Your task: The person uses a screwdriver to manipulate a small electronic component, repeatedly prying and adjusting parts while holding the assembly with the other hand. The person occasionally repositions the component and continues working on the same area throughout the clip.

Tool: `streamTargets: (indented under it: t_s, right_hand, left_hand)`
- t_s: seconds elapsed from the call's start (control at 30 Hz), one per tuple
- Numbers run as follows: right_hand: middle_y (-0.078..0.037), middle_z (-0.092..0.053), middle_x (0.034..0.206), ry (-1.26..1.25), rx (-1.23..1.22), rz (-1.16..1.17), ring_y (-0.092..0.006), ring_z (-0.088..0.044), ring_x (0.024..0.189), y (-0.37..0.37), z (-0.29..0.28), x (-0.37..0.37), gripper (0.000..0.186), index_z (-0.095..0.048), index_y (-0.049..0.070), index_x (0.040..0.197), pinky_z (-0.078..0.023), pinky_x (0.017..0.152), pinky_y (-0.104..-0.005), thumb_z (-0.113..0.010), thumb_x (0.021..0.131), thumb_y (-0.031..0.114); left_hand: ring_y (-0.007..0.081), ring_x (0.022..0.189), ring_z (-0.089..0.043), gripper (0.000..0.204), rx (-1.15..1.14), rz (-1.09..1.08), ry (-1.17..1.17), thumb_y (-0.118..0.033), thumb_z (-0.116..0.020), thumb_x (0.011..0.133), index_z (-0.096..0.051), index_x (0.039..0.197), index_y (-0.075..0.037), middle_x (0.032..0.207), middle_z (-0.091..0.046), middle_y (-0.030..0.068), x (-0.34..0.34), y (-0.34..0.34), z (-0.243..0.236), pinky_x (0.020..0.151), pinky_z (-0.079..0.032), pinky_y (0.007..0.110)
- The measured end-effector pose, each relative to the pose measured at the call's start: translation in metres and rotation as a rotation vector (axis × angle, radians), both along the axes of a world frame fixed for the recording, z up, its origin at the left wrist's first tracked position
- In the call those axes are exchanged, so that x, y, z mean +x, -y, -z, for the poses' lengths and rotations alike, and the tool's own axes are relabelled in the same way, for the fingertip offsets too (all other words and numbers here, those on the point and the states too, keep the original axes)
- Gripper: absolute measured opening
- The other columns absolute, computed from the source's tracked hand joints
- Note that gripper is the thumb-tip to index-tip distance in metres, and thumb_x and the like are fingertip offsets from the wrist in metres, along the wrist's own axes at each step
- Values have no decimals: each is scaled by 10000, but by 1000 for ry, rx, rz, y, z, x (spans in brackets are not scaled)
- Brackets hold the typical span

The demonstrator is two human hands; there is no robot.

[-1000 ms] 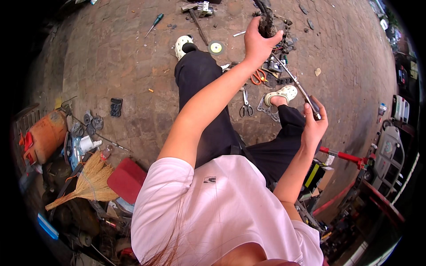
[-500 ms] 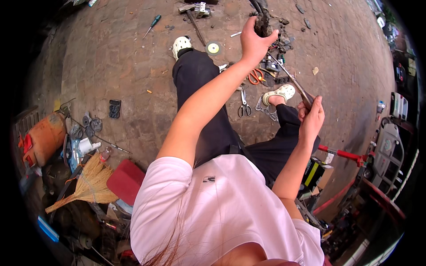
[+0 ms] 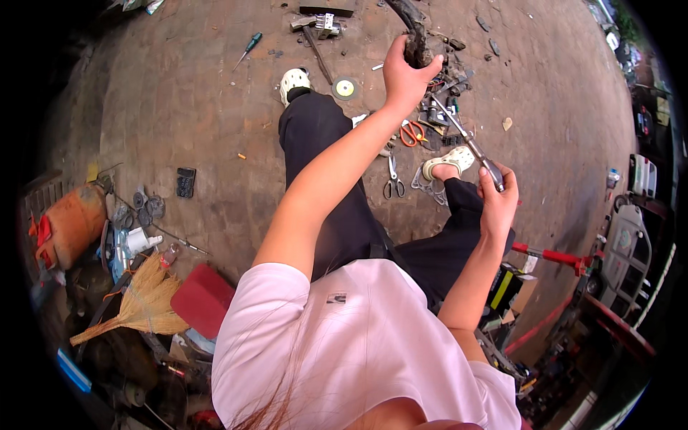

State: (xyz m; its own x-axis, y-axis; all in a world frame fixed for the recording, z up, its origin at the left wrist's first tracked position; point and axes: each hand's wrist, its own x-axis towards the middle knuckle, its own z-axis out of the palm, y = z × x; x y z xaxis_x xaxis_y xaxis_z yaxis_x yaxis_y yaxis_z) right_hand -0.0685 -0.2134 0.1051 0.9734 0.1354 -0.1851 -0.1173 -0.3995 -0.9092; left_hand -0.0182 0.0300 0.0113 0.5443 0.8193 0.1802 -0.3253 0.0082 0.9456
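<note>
My left hand (image 3: 403, 82) grips a dirty, dark metal part (image 3: 417, 46) with a curved black arm rising from it. My right hand (image 3: 497, 201) holds the dark handle end of a long metal tool (image 3: 462, 132), whose thin shaft points up-left to just below my left hand. Under the tool lie small dark parts, orange-handled scissors or pliers (image 3: 413, 133) and black-handled scissors (image 3: 393, 184) on the brick ground. My white clogs (image 3: 455, 159) rest either side of these things.
A hammer (image 3: 315, 50), teal screwdriver (image 3: 247, 50) and yellow disc (image 3: 345, 89) lie ahead. At left are an orange gas cylinder (image 3: 72, 226), straw broom (image 3: 136, 304) and red pad (image 3: 199, 301). Red metal equipment (image 3: 548, 254) and a silver vehicle (image 3: 620, 251) are at right.
My left hand has moved slightly down and left with the dirty part. My right hand has shifted its fingers on the tool's handle and moved slightly left.
</note>
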Motion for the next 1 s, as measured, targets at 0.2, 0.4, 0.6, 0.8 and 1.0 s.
streamTargets:
  t_s: [0.2,0.4,0.6,0.8,1.0]
  right_hand:
    - [-29,-585,969,138,8,-44,-94,-552,897,-7,-7,-1,251,-578,14,1010,-458,814,-233,-698,798,-47]
    - [-52,-606,929,104,83,119,-88,-570,786,-9,7,5,289,-576,-24,1138,-485,659,-213,-582,962,205]
    - [-7,-539,697,-2,7,98,-43,-443,481,-15,7,2,310,-582,-24,1034,-332,420,-178,-520,997,277]
    - [23,-549,665,154,-197,-65,-32,-464,538,-23,-19,4,184,-633,-20,921,-345,475,-187,-731,844,116]
    - [-11,-626,821,43,-19,-106,-51,-563,693,-26,-42,2,295,-653,-23,1130,-462,612,-184,-702,852,61]
  left_hand:
    - [185,770,-556,440,-37,-5,-20,-196,-800,702,-556,1011,0,861,-595,77,-2,3,-2,721,-470,328]
    - [106,796,-584,444,-13,13,-56,-203,-787,762,-564,1084,7,901,-637,37,-2,3,-2,730,-482,275]
    - [100,812,-587,445,-37,-5,-9,-205,-791,767,-564,1083,13,917,-643,40,-6,1,-10,734,-485,269]
    - [93,796,-582,452,-7,46,23,-198,-790,770,-556,1095,12,923,-641,37,-2,2,4,721,-489,263]
    - [84,779,-577,465,-3,53,66,-197,-797,770,-552,1102,18,904,-640,27,4,4,9,704,-491,260]
